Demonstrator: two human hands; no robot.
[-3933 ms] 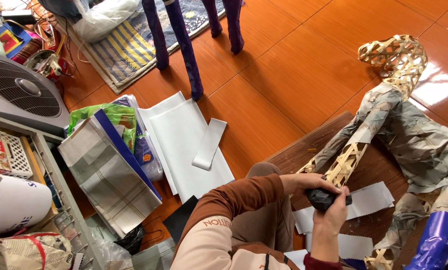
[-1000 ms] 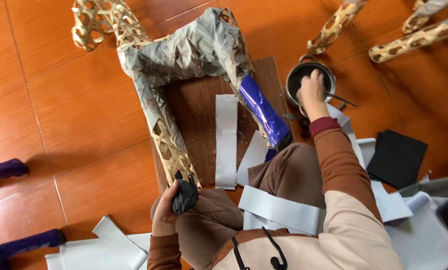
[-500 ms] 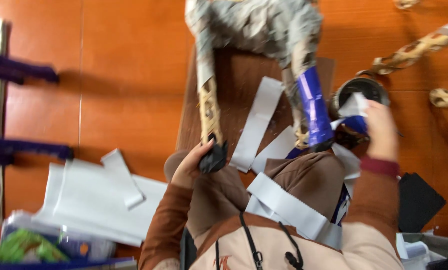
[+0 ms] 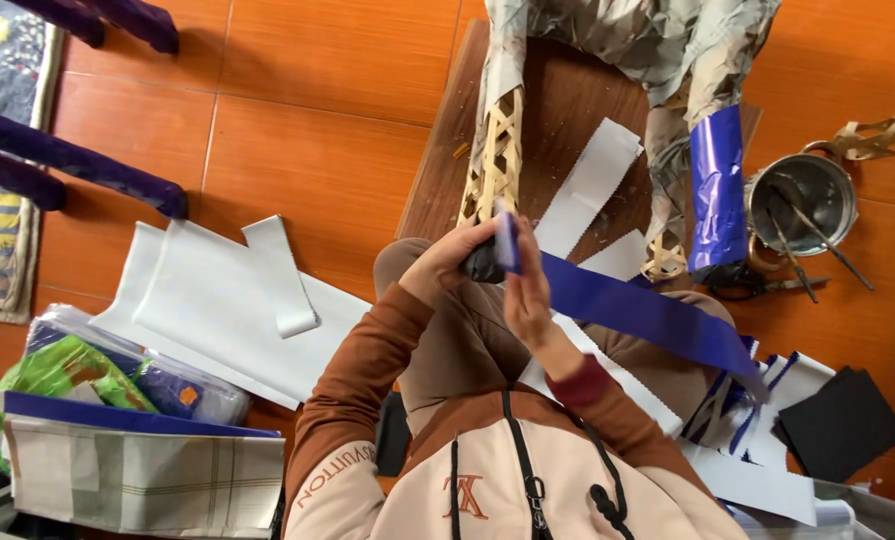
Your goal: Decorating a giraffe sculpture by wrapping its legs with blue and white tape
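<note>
The left hand (image 4: 445, 262) closes around a small black object (image 4: 483, 264), gripping it just below the bare lattice leg (image 4: 497, 160) of a woven frame that stands on a dark wooden surface (image 4: 567, 110). The right hand (image 4: 527, 290) is raised beside it with fingers fairly straight and close together, pressing one end of a long blue strip (image 4: 647, 312) against the black object; the two hands are just beside each other, above the person's knees. The blue strip runs from the hands to the right and down, across the person's lap, its far end lying near a heap of white and blue strips (image 4: 757, 400) on the floor. The upper part of the frame is wrapped in crumpled grey paper (image 4: 627, 35), and a second leg (image 4: 715, 185) carries a band of glossy blue covering. White paper strips (image 4: 592, 185) lie on the wooden surface between the two legs. To the right of the surface a metal pot (image 4: 802, 205) sits on the orange tiled floor (image 4: 297, 130) with thin sticks resting in it. Black sheets (image 4: 842, 425) lie further right. On the left, large white sheets (image 4: 217, 310) spread over the floor, and beside them sits a clear plastic bag (image 4: 117, 370) with coloured contents.
</note>
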